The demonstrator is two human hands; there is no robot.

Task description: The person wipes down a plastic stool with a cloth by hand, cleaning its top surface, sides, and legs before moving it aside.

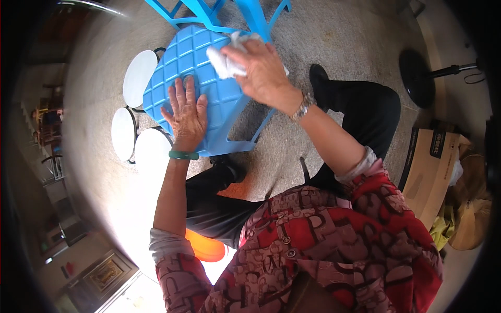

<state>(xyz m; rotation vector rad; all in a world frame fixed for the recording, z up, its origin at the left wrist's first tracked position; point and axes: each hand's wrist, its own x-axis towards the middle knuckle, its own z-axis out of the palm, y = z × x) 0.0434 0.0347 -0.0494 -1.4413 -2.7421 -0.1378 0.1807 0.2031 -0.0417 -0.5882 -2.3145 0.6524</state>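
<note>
A blue plastic stool (172, 72) with a grid-patterned seat stands tilted in view before me. My left hand (186, 111) lies flat on the seat, fingers spread, partly over a round hole near its middle. A green bangle circles that wrist. My right hand (262, 72) presses a crumpled white cloth (227, 64) against the seat's far right side. Part of the cloth sticks out beyond the hand, and the rest is hidden under the palm. A metal watch is on the right wrist.
Another blue plastic stool (207, 13) stands beyond the first. Several round white-topped stools (143, 78) are on the left. On the right are a black round-based stand (417, 78), a cardboard box (430, 168) and bags (469, 223). Something orange (205, 244) shows below my left leg.
</note>
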